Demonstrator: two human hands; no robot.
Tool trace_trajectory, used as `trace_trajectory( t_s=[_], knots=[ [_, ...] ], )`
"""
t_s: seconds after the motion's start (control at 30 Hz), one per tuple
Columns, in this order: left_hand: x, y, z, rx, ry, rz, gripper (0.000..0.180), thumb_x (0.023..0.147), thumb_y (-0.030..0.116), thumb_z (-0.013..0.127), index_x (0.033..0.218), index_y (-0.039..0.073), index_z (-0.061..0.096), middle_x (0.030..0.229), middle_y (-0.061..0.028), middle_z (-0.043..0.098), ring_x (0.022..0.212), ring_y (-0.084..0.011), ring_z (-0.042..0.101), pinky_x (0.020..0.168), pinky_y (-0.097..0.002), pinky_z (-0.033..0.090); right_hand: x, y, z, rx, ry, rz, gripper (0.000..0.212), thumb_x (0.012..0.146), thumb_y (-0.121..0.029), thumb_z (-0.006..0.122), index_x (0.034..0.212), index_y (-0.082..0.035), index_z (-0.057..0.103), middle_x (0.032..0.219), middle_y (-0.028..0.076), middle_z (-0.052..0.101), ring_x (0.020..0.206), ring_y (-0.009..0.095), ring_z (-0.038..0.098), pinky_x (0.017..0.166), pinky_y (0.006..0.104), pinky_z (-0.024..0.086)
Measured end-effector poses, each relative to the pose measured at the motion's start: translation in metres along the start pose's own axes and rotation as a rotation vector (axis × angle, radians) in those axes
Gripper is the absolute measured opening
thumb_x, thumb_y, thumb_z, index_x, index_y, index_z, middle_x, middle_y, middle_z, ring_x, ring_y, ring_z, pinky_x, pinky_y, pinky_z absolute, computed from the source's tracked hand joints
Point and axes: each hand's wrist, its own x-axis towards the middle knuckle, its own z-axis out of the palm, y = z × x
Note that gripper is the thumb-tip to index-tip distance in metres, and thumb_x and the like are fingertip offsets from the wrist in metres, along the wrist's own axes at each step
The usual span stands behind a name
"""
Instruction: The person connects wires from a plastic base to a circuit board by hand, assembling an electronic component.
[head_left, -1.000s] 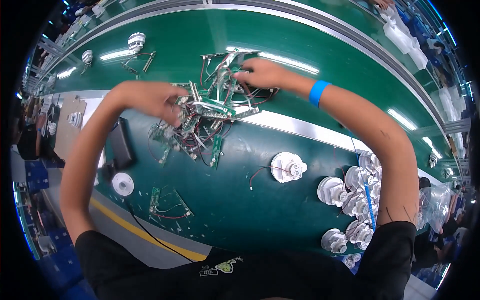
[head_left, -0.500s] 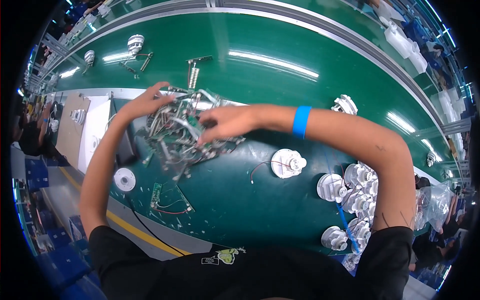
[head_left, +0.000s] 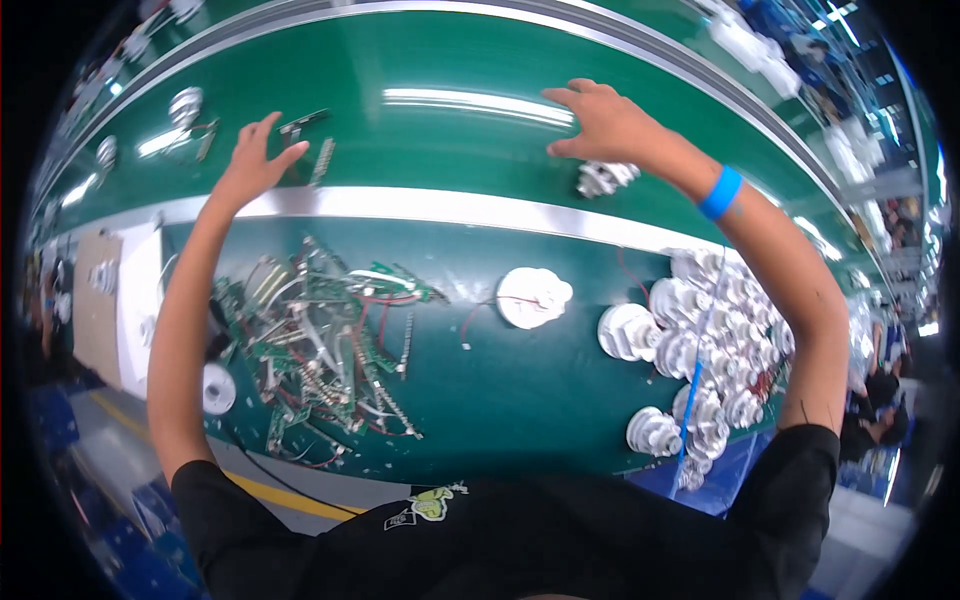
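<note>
My left hand (head_left: 254, 162) is raised over the green far surface, thumb and fingers apart and holding nothing. Close to its fingertips lie a dark strip-shaped board (head_left: 303, 121) and a pale segmented strip (head_left: 323, 160). Out to the right, my right hand (head_left: 610, 125) spreads its fingers, also with nothing in them. Just below it sits a white ribbed plastic part (head_left: 606, 178), partly covered by the hand. A loose heap of green circuit boards and wires (head_left: 330, 350) lies on the near worktop at left. In mid-worktop rests a white round part (head_left: 533, 297) with a thin red wire.
Many white ribbed parts (head_left: 690, 340) are massed at the right, with a blue strap (head_left: 690, 410) among them. A white disc (head_left: 217, 389) lies at the left edge. More white parts (head_left: 186, 106) stand far left. A pale metal rail (head_left: 420, 204) divides the two surfaces.
Both hands have let go of the bundle of circuit boards, which now lies spread on the near worktop. They have moved up and outward, the right one far to the right.
</note>
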Motion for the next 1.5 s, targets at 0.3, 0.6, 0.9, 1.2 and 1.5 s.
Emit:
trace_trajectory(
  t_s=[0.3, 0.6, 0.9, 1.2, 1.5],
  knots=[
    [0.029, 0.038, 0.002, -0.145, -0.41, 0.009, 0.031, 0.091, 0.031, 0.063, 0.101, 0.002, 0.056, 0.092, -0.0098, 0.064, 0.08, -0.0183, 0.062, 0.067, -0.03, 0.049, -0.053, 0.041, 0.013, 0.195, -0.336, -0.042, 0.081, 0.063, -0.029, 0.084, 0.132, -0.011, 0.046, 0.124, 0.018, 0.05, 0.117, 0.035, 0.049, 0.098, 0.0405, 0.042],
    [-0.087, 0.094, -0.09, -0.658, -0.32, -0.402, 0.028, 0.091, 0.033, 0.062, 0.104, 0.009, 0.056, 0.085, -0.0028, 0.063, 0.068, -0.0093, 0.06, 0.053, -0.0209, 0.048, -0.156, -0.029, -0.059, 0.365, 0.293, -0.102, 0.072, 0.059, -0.033, 0.083, 0.117, -0.004, 0.052, 0.105, 0.018, 0.058, 0.1, 0.029, 0.059, 0.087, 0.0337, 0.046],
    [-0.189, 0.113, -0.092, -0.618, -0.21, -0.366, 0.04, 0.092, 0.019, 0.063, 0.126, 0.001, 0.052, 0.091, -0.004, 0.065, 0.075, -0.005, 0.053, 0.069, -0.0192, 0.044, -0.367, -0.178, 0.001, 1.634, 0.061, 0.384, 0.095, 0.06, -0.009, 0.087, 0.14, -0.001, 0.036, 0.123, 0.014, 0.049, 0.117, 0.023, 0.051, 0.101, 0.0354, 0.039],
    [-0.207, 0.162, -0.097, -0.986, 0.038, -0.204, 0.041, 0.09, 0.012, 0.063, 0.125, -0.001, 0.048, 0.11, -0.0146, 0.064, 0.097, -0.0149, 0.06, 0.087, -0.0275, 0.047, -0.308, -0.171, 0.129, 0.906, 0.542, 0.157, 0.06, 0.068, -0.007, 0.081, 0.118, -0.003, 0.047, 0.135, 0.019, 0.045, 0.132, 0.033, 0.041, 0.109, 0.0422, 0.031],
    [-0.29, 0.269, -0.048, -0.815, 0.308, -0.272, 0.032, 0.083, -0.005, 0.063, 0.113, -0.001, 0.053, 0.104, -0.0185, 0.066, 0.085, -0.0196, 0.066, 0.069, -0.0251, 0.054, -0.327, -0.167, 0.134, 1.057, 0.596, 0.342, 0.067, 0.078, -0.012, 0.074, 0.134, 0.001, 0.039, 0.139, 0.022, 0.044, 0.13, 0.035, 0.044, 0.107, 0.0397, 0.035]
  ],
)
